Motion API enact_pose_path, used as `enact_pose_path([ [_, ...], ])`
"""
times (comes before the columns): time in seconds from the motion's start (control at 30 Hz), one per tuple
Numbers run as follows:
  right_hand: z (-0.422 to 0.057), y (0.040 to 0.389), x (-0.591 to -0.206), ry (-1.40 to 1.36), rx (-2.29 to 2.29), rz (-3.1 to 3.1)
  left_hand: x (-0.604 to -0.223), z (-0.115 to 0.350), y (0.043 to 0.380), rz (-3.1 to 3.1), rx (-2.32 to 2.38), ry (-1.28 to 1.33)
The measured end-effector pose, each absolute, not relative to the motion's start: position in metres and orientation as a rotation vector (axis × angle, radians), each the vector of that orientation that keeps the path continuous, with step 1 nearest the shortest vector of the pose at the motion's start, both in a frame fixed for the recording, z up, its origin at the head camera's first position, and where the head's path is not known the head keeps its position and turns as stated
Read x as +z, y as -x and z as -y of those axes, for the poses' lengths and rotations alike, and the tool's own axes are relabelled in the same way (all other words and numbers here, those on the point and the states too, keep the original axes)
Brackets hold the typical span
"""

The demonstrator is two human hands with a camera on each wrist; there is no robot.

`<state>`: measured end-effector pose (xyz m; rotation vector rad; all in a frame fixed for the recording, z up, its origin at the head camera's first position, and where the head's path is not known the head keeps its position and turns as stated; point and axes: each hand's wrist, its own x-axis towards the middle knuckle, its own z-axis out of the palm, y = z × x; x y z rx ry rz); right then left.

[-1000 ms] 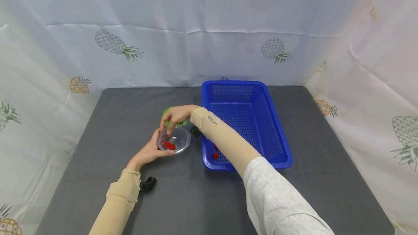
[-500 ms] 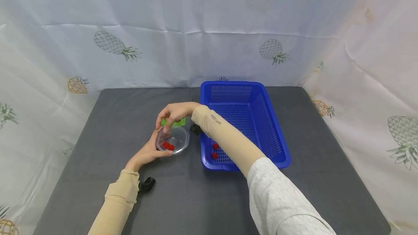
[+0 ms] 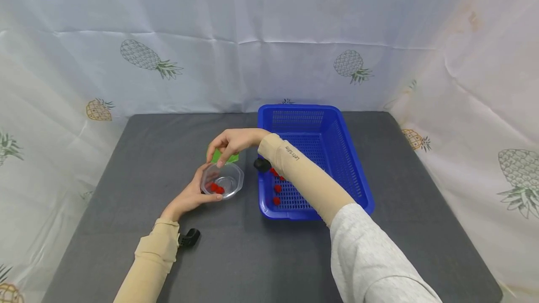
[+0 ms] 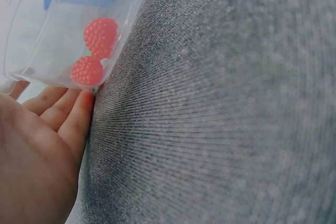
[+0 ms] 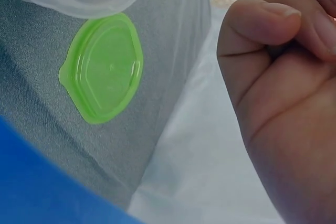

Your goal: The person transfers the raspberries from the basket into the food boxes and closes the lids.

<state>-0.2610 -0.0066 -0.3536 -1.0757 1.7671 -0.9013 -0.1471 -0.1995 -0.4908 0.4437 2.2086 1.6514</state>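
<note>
My left hand (image 3: 192, 195) grips the clear plastic container (image 3: 236, 183), thumb at its near side, fingers round its left side. Two raspberries (image 4: 100, 38) lie low inside the container, and the left wrist view shows them through its wall. Over the container's far rim my right hand (image 3: 236, 144) hovers, fingers loosely curled. Between its thumb and index finger no object shows in the head view; the right wrist view cuts off the fingertips. Behind the container a green lid (image 5: 107, 72) lies flat on the table, partly covered by the right hand in the head view.
A blue plastic basket (image 3: 358, 172) stands right of the container, with several raspberries (image 3: 277, 201) along its left side. My right forearm crosses over it. Grey cloth (image 3: 236, 256) covers the table. White pineapple-print curtains (image 3: 240, 13) hang behind and at both sides.
My right hand has lifted from inside the container's rim and shifted slightly right, its forearm uncovering more raspberries in the basket. The left hand and container stay almost still.
</note>
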Motion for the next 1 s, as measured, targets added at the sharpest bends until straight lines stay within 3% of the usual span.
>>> enact_pose_path([
  [1.0, -0.065, 0.265, -0.337, 1.075, -1.242, -1.814, -0.493, 0.198, 0.148, -2.228, 1.663, -0.425],
])
